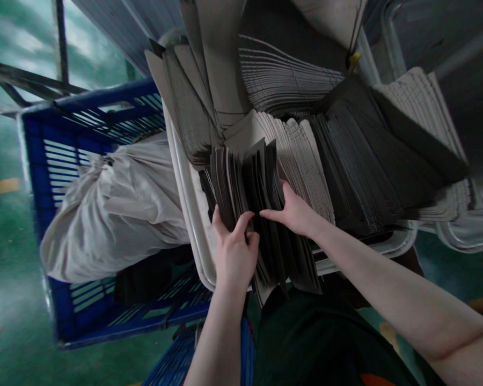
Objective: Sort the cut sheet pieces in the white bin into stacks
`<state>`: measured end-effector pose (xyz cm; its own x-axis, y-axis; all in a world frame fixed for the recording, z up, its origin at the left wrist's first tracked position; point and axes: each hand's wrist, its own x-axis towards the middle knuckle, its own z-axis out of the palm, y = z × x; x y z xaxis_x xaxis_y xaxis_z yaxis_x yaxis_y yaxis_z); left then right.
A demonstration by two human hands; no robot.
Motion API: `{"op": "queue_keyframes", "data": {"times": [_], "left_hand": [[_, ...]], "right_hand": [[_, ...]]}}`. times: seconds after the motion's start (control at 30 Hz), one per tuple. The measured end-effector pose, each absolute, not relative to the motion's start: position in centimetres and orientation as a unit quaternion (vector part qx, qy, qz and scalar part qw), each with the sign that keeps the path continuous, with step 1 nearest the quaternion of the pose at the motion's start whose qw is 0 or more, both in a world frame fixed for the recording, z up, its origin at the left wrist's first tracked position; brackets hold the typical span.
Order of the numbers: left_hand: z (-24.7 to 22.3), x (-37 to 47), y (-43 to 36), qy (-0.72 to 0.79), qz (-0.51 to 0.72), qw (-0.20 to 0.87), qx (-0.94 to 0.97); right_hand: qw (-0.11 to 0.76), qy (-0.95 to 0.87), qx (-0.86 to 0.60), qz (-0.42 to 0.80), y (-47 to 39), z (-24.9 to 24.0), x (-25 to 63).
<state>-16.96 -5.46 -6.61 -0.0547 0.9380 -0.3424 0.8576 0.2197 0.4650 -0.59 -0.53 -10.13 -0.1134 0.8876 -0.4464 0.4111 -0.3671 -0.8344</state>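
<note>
Both hands are on a row of thin dark sheets [265,187] at the front of a white tray [187,206]. My left hand [235,246] is closed around the left part of the row, its thumb and fingers pressed on the sheets' edges. My right hand [292,212] grips the right part, thumb on the near face and fingertips partly hidden behind the sheets. The two thumbs almost meet. Pale sheets with notched edges [301,155] stand just behind, and a dark stack [362,161] leans to their right.
A blue crate [34,214] with a pale cloth bundle [121,209] stands at the left. More grey stacks [290,80] rise at the tray's back. Another pale stack [422,102] lies at the right, near a metal surface [467,48]. Part of another blue crate [173,359] shows below.
</note>
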Motion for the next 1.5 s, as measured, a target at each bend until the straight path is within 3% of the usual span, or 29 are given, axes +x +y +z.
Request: {"op": "queue_keyframes", "data": {"times": [0.2,1.5], "left_hand": [[-7.2,-17.0,-5.2,0.731,0.02,0.276,0.623],[-7.4,-16.9,-4.7,0.754,0.001,0.27,0.599]], "right_hand": [[0.232,-0.505,-0.624,0.549,-0.7,-10.0,-0.5],[0.284,-0.519,-0.57,0.57,-0.9,-11.7,0.7]]}}
